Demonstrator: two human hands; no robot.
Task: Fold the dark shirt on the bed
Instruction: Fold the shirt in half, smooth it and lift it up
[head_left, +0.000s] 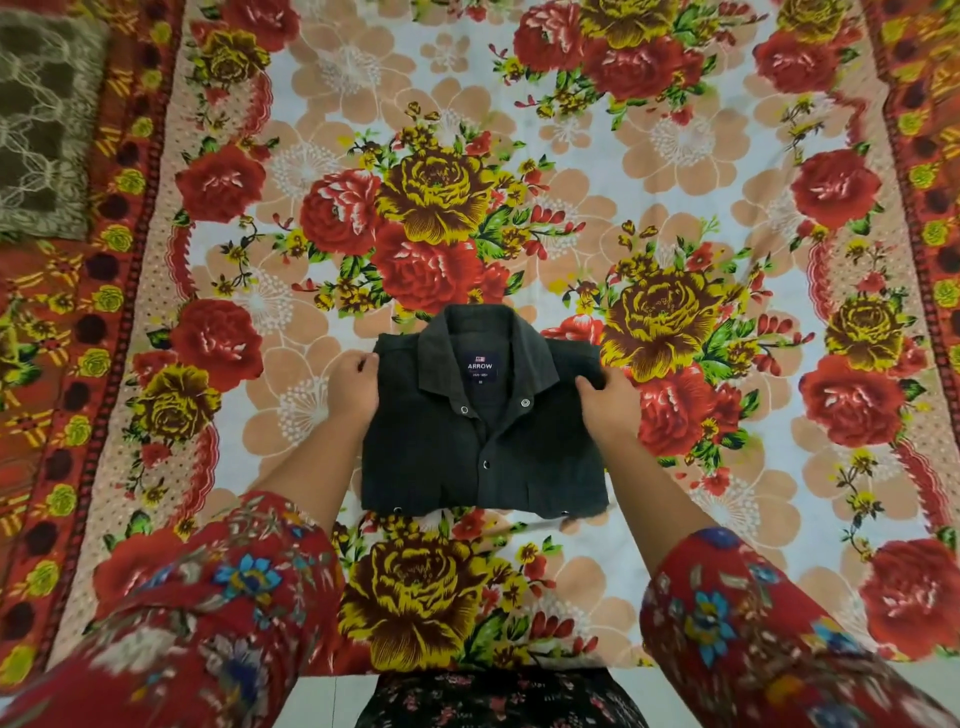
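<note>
Floral bedsheet (675, 156) in red, yellow and peach covers the whole bed surface, with an olive patterned cushion (44, 119) at the far left corner, well apart from the work. The dark shirt (483, 457) lies flat on the sheet near the person's edge of the bed, roughly centred between the two forearms. It is already reduced to a compact rectangle. The front faces up, the collar (447, 343) is at the far end, and the brand label (479, 370) shows inside the neck. The placket runs closed down the middle with a snap (487, 464) visible, and the sides are turned under out of sight. Presenting the collar upward appears deliberate, giving the bundle its tidy face. The left hand (355, 389) is at the shirt's left shoulder edge, fingers curled and thumb on top, pinching the fold there. The right hand (610, 402) mirrors it at the right shoulder edge, thumb laid over the cloth and fingers wrapped round the side; how far they reach beneath cannot be told. Both forearms extend forward from red floral sleeves (223, 587), converging slightly, wrists low and close to the sheet. The paired grip at the shoulders is judged to serve either squaring the bundle or lifting it. The lower hem is slightly uneven at the right corner. Folding is assessed as essentially complete, with only a final straightening outstanding.
</note>
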